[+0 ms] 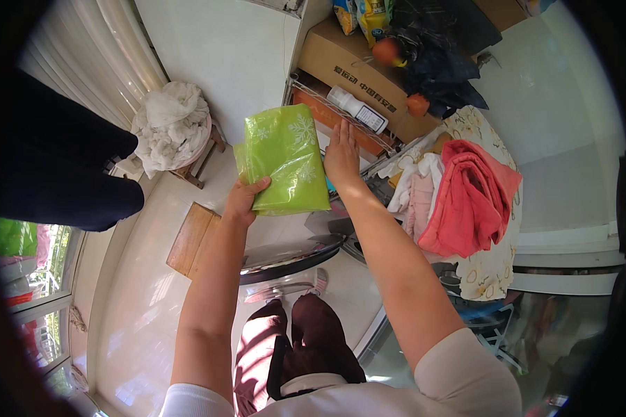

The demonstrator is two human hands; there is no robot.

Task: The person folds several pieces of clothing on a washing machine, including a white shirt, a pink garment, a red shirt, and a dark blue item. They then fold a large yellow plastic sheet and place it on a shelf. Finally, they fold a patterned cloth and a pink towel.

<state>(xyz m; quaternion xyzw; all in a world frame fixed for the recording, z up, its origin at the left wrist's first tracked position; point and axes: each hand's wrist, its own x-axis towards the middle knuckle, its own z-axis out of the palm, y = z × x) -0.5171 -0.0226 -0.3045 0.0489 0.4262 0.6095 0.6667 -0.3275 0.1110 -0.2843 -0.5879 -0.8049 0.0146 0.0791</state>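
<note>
My left hand grips the lower left corner of a flat, shiny green plastic packet with white snowflakes, thumb on top. My right hand lies along the packet's right edge, fingers straight and together; whether it touches the packet is not certain. Just beyond those fingertips a white bottle with a label lies on a wire rack. To the right, folded coral-red cloth rests beside pale pink and white cloths on a patterned cover. Below the packet is a round, glossy door, standing open.
A cardboard box with bags and dark fabric on it stands behind the rack. At the left, crumpled white netting fills a basin on a wooden stool. A low wooden stool stands on the floor; dark garments hang at far left.
</note>
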